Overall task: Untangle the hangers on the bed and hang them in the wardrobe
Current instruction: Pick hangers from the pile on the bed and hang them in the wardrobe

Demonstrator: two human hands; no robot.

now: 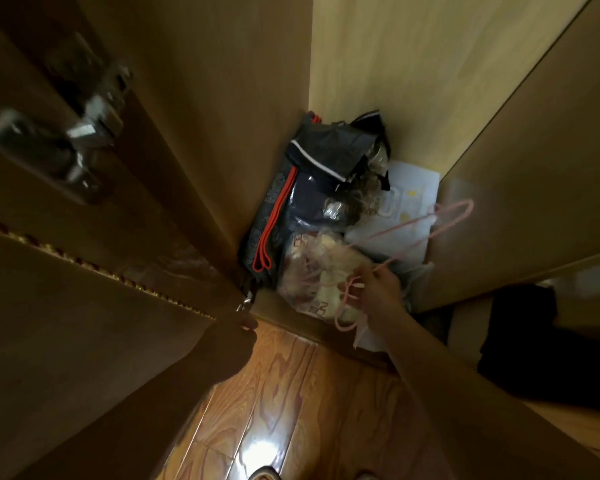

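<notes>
Pink wire hanger (426, 225), held over the open wardrobe's floor compartment, its far end near the right-hand door (534, 168). The right hand (374, 289) has its grip closed round the hook end, with a second pink loop dangling below the fingers; whether this is another hanger cannot be told. The left hand (238, 327) rests at the lower corner of the left door (94, 306), its grip hidden in shadow. Below lie a dark bag (312, 188) and plastic-wrapped bundles (321, 271). No rail is visible. Judged best: keep the door wide, lift the hook upward clear of the bags, and free any trailing loop before hanging.
</notes>
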